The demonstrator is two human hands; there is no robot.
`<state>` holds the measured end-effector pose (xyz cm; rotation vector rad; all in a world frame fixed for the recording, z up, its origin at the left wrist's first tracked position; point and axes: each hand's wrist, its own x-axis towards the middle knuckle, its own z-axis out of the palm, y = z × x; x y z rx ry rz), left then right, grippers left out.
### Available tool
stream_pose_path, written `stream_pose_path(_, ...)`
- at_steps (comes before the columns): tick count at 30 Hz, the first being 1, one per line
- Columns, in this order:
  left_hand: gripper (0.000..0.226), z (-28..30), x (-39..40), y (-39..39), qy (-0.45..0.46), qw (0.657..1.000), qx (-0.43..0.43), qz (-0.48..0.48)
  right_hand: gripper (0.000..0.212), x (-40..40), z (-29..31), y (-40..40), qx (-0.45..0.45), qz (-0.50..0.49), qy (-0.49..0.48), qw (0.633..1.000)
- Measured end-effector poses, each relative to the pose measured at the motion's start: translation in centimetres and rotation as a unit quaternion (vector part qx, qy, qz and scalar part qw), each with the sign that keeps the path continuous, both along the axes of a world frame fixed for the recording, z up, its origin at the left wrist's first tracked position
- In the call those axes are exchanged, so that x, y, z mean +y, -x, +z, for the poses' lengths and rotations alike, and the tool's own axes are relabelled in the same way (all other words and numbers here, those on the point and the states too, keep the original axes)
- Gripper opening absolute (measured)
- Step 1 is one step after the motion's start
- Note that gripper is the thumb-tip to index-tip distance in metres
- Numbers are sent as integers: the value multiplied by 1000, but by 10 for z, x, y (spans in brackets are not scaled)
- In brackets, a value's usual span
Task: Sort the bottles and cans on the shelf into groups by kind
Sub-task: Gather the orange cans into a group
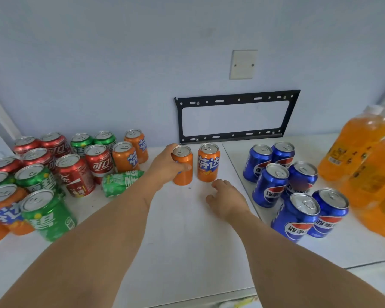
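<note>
My left hand [165,166] is wrapped around an upright orange can [183,172] standing mid-shelf. A second orange can [208,162] stands just to its right, untouched. My right hand [226,200] hovers low over the shelf in front of that can, fingers loosely curled, holding nothing. Several blue cans [296,190] are grouped on the right. On the left stands a mixed cluster of red cans [99,161], green cans [46,215] and orange cans [125,156], with one green can [120,183] lying on its side.
Large orange drink bottles [356,143] stand at the far right. A black metal bracket [233,116] and a white wall plate [242,64] are fixed to the wall behind. The white shelf [187,241] has a front edge close to me.
</note>
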<state>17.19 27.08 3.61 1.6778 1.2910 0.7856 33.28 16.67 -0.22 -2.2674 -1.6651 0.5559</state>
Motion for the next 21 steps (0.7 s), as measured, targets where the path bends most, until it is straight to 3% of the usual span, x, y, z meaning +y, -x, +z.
stream_pose_path(4,88,5,-7,5,2,997,80,17,51,-3,5,10,-17,27,-13,999)
stream_pose_path(8,63,12,-23,35,-111,955,270,54,48,-3,17,29,-22,64,-27,997)
stream_pose_path(11,42,23,-45,68,-183,918,345,66,44,-3,28,53,-15,100,-53,993)
stream_pose_path(15,20,40,-66,117,-205,908,350,103,44,6,37,90,31,132,-104,985)
stream_pose_path(21,38,55,-47,160,-182,922,308,149,55,46,66,130,190,101,-134,967)
